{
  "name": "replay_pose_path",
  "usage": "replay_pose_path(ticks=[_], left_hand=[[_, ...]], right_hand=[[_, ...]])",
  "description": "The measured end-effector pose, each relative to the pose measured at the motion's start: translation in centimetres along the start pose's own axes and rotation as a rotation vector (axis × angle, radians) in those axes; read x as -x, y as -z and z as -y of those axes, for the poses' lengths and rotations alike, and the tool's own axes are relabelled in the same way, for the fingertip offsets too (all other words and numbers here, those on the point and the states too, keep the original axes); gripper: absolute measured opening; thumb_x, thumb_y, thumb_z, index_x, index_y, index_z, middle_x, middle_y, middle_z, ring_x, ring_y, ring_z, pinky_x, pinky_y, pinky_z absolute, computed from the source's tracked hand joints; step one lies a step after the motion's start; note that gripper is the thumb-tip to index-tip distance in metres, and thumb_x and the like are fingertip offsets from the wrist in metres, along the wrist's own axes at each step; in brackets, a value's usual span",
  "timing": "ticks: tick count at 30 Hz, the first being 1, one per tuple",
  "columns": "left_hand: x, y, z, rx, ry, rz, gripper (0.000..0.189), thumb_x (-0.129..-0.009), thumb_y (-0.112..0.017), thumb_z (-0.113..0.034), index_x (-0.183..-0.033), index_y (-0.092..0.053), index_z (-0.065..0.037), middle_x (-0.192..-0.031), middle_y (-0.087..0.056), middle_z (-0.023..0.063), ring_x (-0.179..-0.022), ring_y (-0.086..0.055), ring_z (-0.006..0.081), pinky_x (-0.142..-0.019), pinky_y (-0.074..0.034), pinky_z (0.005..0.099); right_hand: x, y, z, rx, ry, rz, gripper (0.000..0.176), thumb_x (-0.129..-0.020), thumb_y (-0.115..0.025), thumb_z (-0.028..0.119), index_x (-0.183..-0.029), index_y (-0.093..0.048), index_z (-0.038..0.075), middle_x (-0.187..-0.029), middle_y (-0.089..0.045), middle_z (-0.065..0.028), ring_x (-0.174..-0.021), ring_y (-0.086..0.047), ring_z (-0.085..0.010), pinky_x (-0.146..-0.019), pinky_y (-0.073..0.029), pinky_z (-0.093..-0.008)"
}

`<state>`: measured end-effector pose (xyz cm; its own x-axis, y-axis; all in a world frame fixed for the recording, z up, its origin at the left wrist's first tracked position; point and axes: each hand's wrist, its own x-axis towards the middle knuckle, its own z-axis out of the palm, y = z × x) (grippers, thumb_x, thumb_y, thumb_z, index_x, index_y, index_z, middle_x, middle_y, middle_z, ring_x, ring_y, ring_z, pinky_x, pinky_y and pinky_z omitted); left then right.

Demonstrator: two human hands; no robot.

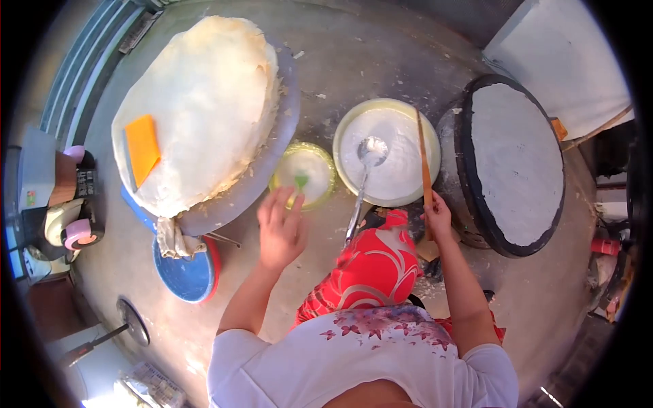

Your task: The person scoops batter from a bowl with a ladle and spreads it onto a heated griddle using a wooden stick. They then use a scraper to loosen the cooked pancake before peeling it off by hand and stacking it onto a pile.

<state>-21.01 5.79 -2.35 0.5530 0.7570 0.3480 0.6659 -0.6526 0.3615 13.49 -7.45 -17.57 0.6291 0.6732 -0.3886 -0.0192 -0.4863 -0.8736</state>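
The right grip (438, 215) is clamped low on a wooden stick (424, 156) reaching ahead of it, likely light, stiff and best held there, while the left grip (281, 231), loosely apart, hovers just beside a small bowl (332, 178).

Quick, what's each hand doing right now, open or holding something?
Left hand: open, blurred, near the yellow bowl; nothing visibly held.
Right hand: closed around the long wooden stick.
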Motion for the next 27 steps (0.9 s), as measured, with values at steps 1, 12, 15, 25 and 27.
replay_pose_path(ticks=[1,12,15,25,27], left_hand=[[-0.7,2.3,-0.3,-0.149,-0.086,-0.085,0.042,-0.071,-0.059,-0.009,-0.111,-0.052,-0.003,-0.122,-0.043,0.0151,-0.110,-0.039,0.0352,-0.089,-0.034,0.0429],[-3.6,14.2,22.2,-0.753,0.500,-0.127,0.025,-0.080,-0.051,-0.018,-0.102,-0.055,-0.007,-0.111,-0.053,0.0158,-0.086,-0.058,0.0304,-0.073,-0.048,0.0388],[-3.6,14.1,27.4,-0.838,0.553,0.098,0.038,-0.082,-0.049,-0.040,-0.098,-0.055,-0.007,-0.094,-0.057,0.0153,-0.085,-0.057,0.0323,-0.071,-0.046,0.0418],[-3.7,14.4,32.5,-0.901,0.305,-0.013,0.015,-0.081,-0.045,-0.013,-0.080,-0.057,-0.004,-0.076,-0.060,0.0163,-0.070,-0.059,0.0344,-0.058,-0.048,0.0413],[-5.7,16.5,28.1,-0.881,0.365,-0.123,0.016,-0.081,-0.044,-0.010,-0.084,-0.057,-0.003,-0.075,-0.060,0.0176,-0.069,-0.059,0.0353,-0.058,-0.048,0.0402]], right_hand=[[0.1,-0.3,-0.7,-0.116,-0.019,0.051,0.048,-0.079,-0.052,0.002,-0.126,-0.041,0.006,-0.085,-0.055,-0.0052,-0.062,-0.053,-0.0103,-0.055,-0.045,-0.0227],[2.3,3.3,-10.4,0.302,-0.217,0.286,0.047,-0.076,-0.058,0.011,-0.120,-0.046,0.002,-0.090,-0.060,-0.0101,-0.074,-0.058,-0.0143,-0.060,-0.048,-0.0284],[4.7,4.2,-12.0,0.255,-0.294,0.266,0.040,-0.078,-0.057,0.015,-0.115,-0.051,0.001,-0.087,-0.061,-0.0105,-0.072,-0.059,-0.0145,-0.060,-0.048,-0.0286],[10.9,6.4,-10.5,0.108,-0.454,0.109,0.035,-0.083,-0.053,0.018,-0.116,-0.052,0.005,-0.082,-0.061,-0.0063,-0.060,-0.059,-0.0132,-0.050,-0.046,-0.0239],[11.0,6.5,-11.7,0.160,-0.413,0.163,0.035,-0.083,-0.052,0.019,-0.114,-0.052,0.005,-0.082,-0.061,-0.0060,-0.061,-0.059,-0.0133,-0.049,-0.046,-0.0239]])
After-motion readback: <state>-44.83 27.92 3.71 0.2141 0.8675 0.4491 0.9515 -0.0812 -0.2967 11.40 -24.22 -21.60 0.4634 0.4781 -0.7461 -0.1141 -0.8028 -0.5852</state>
